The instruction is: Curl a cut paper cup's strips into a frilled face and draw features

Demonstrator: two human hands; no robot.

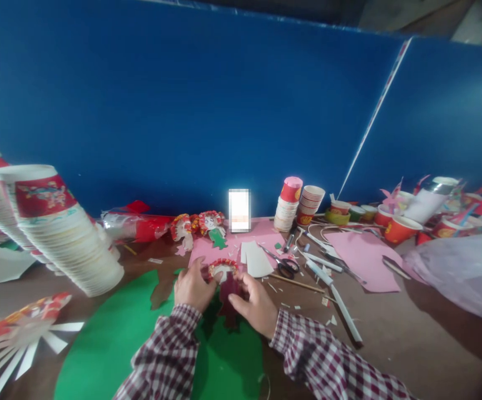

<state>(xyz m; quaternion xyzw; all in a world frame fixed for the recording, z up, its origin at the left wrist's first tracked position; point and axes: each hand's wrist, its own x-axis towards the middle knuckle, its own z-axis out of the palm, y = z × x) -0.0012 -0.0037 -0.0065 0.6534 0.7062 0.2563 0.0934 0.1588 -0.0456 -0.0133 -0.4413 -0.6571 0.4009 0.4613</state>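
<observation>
A small paper-cup craft with a red and yellow rim is between my hands over the green paper. My left hand pinches its left side, thumb across the front. In my right hand, a dark maroon paper cutout is held at its right edge, thumb in front. The cutout hangs below the rim and overlaps the pale middle of the craft. Whether the two pieces are joined, I cannot tell. Beneath lies a large green paper sheet with a notch cut from its top edge.
Scissors lie beyond my right hand beside white paper pieces. A glue gun and pink paper are at right. Tall stacked paper cups lean at left near a cut, fanned-out cup. Finished paper crafts stand behind.
</observation>
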